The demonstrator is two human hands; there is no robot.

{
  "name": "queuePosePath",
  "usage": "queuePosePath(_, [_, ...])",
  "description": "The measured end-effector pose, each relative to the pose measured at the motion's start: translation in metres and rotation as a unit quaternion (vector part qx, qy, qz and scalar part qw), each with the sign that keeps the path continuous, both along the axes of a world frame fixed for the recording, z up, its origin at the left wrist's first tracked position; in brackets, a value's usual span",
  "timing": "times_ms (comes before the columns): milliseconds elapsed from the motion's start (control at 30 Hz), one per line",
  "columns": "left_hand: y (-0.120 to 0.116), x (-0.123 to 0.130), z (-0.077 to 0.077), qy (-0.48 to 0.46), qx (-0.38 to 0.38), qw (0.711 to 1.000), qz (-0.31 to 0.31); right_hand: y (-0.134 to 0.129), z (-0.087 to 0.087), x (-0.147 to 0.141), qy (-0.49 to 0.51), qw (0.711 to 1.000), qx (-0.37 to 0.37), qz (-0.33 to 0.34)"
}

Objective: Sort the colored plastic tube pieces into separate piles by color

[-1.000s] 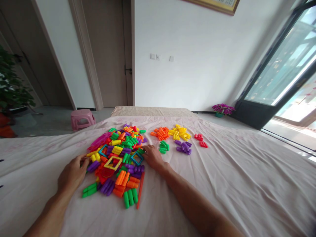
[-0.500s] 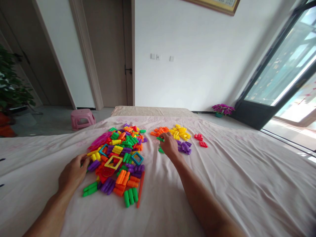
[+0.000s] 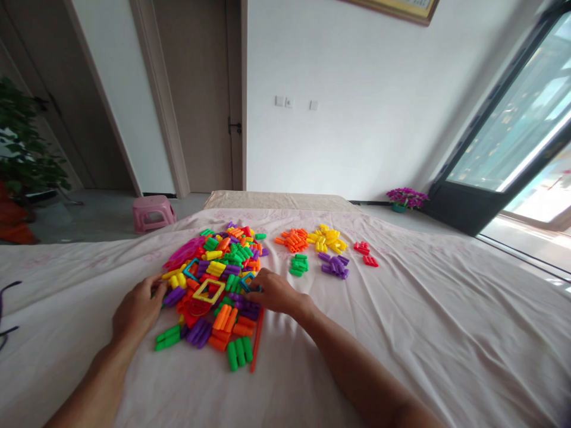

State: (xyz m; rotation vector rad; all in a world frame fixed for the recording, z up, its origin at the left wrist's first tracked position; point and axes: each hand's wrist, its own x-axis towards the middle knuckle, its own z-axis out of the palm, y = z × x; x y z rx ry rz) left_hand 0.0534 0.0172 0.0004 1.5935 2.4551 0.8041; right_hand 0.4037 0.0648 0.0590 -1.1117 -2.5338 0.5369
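Purple block (image 3: 174, 296) beside left hand (image 3: 137, 307) slants away rightward.

Right hand (image 3: 274, 291) at the right edge of the pile (image 3: 216, 268), touching or just beside a blue frame (image 3: 243, 285); fingertips obscured. Left hand (image 3: 137, 307) at the pile's left edge. Apart, rightward on the cloth (image 3: 401, 333): orange blocks (image 3: 295, 241), yellow blocks (image 3: 329, 239), green blocks (image 3: 298, 265), purple blocks (image 3: 336, 267), red blocks (image 3: 362, 247).

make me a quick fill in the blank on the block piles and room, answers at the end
The hand nearer the thin stick is the person's ____ one.
The small pile directly on the near side of the orange pile is ____.
The blocks farthest right are ____.
The stool in the background is coloured ____.

Missing words: right; green; red; pink
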Motion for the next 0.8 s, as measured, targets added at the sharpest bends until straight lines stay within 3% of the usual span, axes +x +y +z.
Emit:
queuePosePath(100, [-0.001, 0.003, 0.001, -0.005, -0.004, 1.000, 0.006, -0.002, -0.001, -0.002, 0.012, 1.000, 0.011, -0.005])
queuePosePath(233, [-0.006, 0.015, 0.012, 0.097, 0.132, 0.986, -0.017, 0.000, 0.003, -0.001, 0.082, 0.996, 0.041, -0.024])
queuePosePath(333, [-0.011, 0.031, 0.025, 0.137, 0.249, 0.954, -0.100, -0.002, 0.003, -0.003, 0.116, 0.991, 0.062, 0.035])
queuePosePath(400, [-0.013, 0.045, 0.035, 0.152, 0.286, 0.932, -0.163, -0.006, 0.001, -0.007, 0.125, 0.988, 0.070, 0.066])
queuePosePath(500, [-0.015, 0.067, 0.045, 0.173, 0.292, 0.903, -0.263, -0.012, -0.002, -0.013, 0.122, 0.985, 0.077, 0.099])
queuePosePath(633, [-0.013, 0.085, 0.044, 0.182, 0.278, 0.870, -0.364, -0.018, -0.003, -0.019, 0.124, 0.983, 0.068, 0.116])
queuePosePath(700, [-0.011, 0.085, 0.040, 0.174, 0.282, 0.867, -0.372, -0.020, -0.004, -0.020, 0.142, 0.982, 0.058, 0.113])
queuePosePath(800, [-0.011, 0.075, 0.039, 0.153, 0.301, 0.888, -0.312, -0.018, -0.008, -0.018, 0.184, 0.978, 0.049, 0.085])
